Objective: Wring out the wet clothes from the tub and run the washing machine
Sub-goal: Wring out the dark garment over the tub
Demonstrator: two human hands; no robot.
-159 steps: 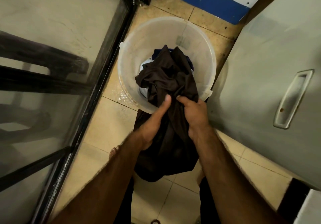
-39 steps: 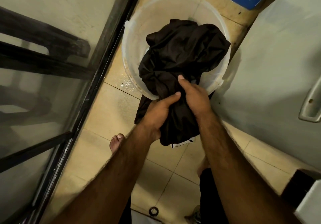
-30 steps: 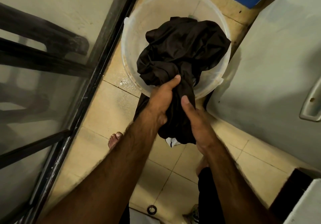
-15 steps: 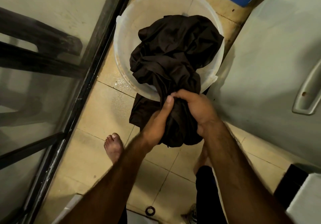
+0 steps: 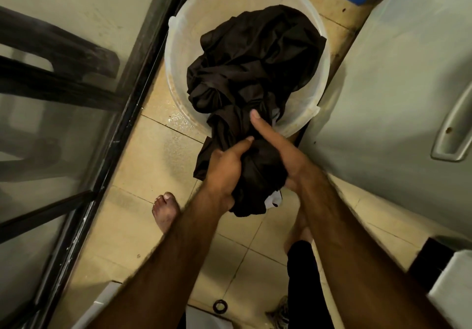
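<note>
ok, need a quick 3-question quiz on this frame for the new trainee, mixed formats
1. True or false: the dark garment lies wholly inside the tub.
2. Which hands grip the garment? A) left hand only B) right hand only C) both
3. Fill in: the wet patch on the floor tiles lies by the tub's ___ side in the view.

Key: 1 false, its lower part hangs over the near rim, outside the tub; 2 C; 3 left.
</note>
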